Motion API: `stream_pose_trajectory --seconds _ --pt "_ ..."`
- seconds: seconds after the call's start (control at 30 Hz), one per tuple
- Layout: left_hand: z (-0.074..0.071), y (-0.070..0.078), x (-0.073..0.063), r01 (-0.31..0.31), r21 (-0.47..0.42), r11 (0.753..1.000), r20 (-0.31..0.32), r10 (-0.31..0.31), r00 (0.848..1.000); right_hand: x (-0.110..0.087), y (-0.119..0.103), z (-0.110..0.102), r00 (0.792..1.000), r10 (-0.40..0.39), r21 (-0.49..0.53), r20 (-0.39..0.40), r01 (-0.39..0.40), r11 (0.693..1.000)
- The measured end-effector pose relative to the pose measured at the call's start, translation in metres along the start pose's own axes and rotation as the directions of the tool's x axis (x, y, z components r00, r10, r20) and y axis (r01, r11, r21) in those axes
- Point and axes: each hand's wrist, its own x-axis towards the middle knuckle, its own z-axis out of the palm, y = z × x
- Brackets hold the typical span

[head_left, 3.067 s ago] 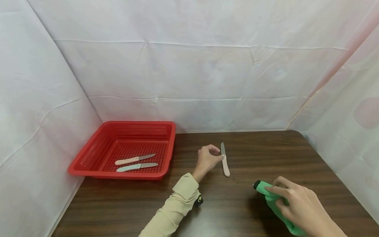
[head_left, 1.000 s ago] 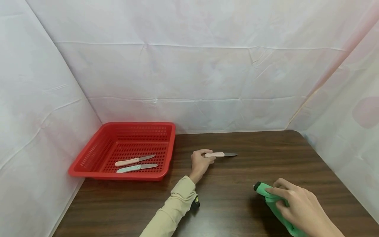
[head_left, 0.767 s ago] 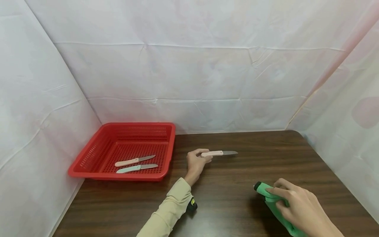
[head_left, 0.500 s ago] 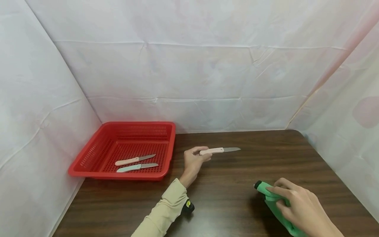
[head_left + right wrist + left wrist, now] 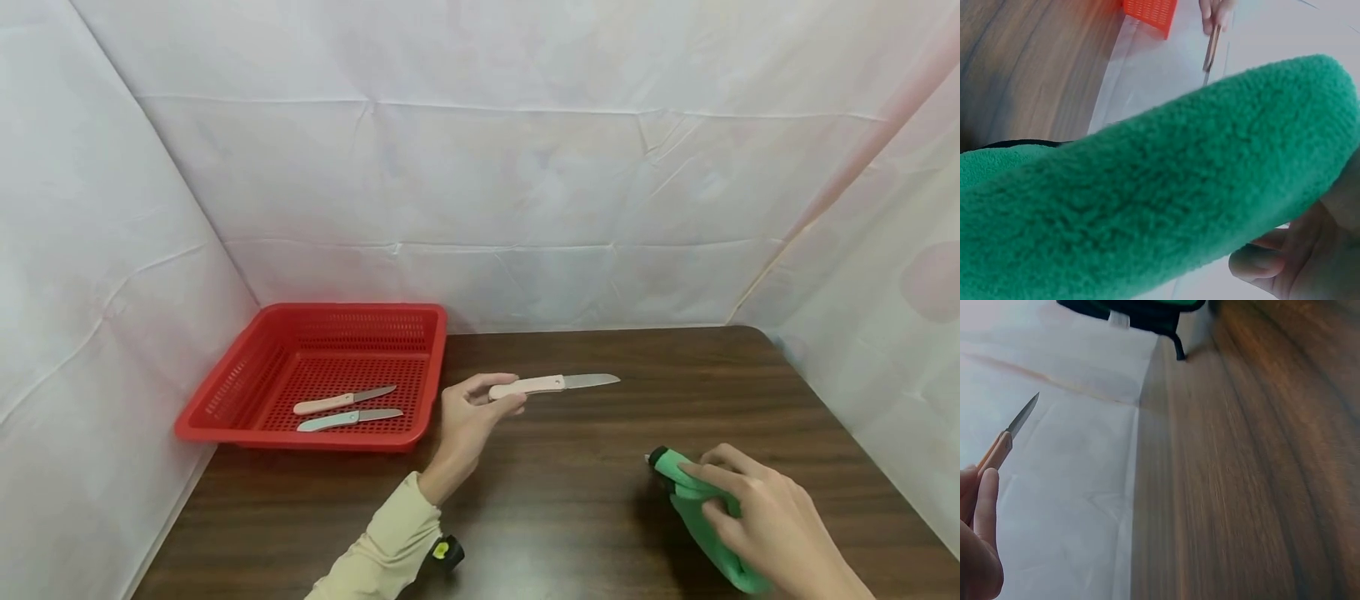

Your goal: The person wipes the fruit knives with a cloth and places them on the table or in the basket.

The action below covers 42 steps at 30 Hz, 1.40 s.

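At left, the red basket [image 5: 300, 440] holds a peach-handled knife [image 5: 324, 404] and a blue-handled knife [image 5: 330, 421]. To its right, the left hand [image 5: 467, 421], thumb opposing fingers, pinches the pink knife [image 5: 536, 385] above the table [image 5: 570, 483], blade directed right; farther right, the right hand [image 5: 780, 508] grips the green cloth [image 5: 712, 537], whose plush pile only the right wrist view resolves.

The left hand [image 5: 463, 423] pinches a pink-handled knife [image 5: 543, 384] over the table [image 5: 577, 492]; the right hand [image 5: 772, 510] holds a green cloth [image 5: 703, 532].

The held knife's handle [image 5: 528, 386] is pale pink, cloth [image 5: 711, 535] green, basket [image 5: 300, 440] red, table [image 5: 570, 483] streaked brown.
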Motion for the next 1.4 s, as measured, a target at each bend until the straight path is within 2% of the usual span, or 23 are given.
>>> stream_pose_trajectory --seconds 0.23,0.4,0.67,0.83,1.13,1.27,1.4 --pt "-0.02 0.021 -0.027 0.023 0.064 0.998 0.015 -0.024 1.0 0.01 -0.003 0.0 0.998 -0.031 0.025 -0.048 0.032 0.999" --pt "-0.024 0.03 -0.043 0.03 0.013 0.999 0.032 -0.03 0.999 0.017 -0.006 -0.002 0.996 -0.034 0.033 -0.086 0.037 0.999" --pt "-0.029 0.031 -0.064 0.026 -0.042 0.999 0.058 -0.024 0.998 0.03 -0.015 -0.005 0.989 -0.059 0.049 -0.138 0.066 0.997" --pt "-0.03 0.032 -0.073 0.008 -0.029 1.0 0.087 -0.006 0.996 0.039 -0.024 -0.008 0.983 -0.075 0.065 -0.168 0.087 0.994" --pt "-0.03 0.031 -0.081 -0.106 -0.019 0.994 0.147 0.108 0.983 0.057 -0.046 -0.009 0.96 -0.175 0.08 -0.221 0.196 0.977" --pt "-0.028 0.032 -0.083 -0.118 0.009 0.993 0.15 0.115 0.982 0.062 -0.057 -0.008 0.953 -0.214 0.099 -0.217 0.239 0.966" --pt "-0.026 0.033 -0.084 -0.104 0.033 0.994 0.135 0.099 0.986 0.067 -0.068 -0.006 0.938 -0.266 0.104 -0.224 0.294 0.95"
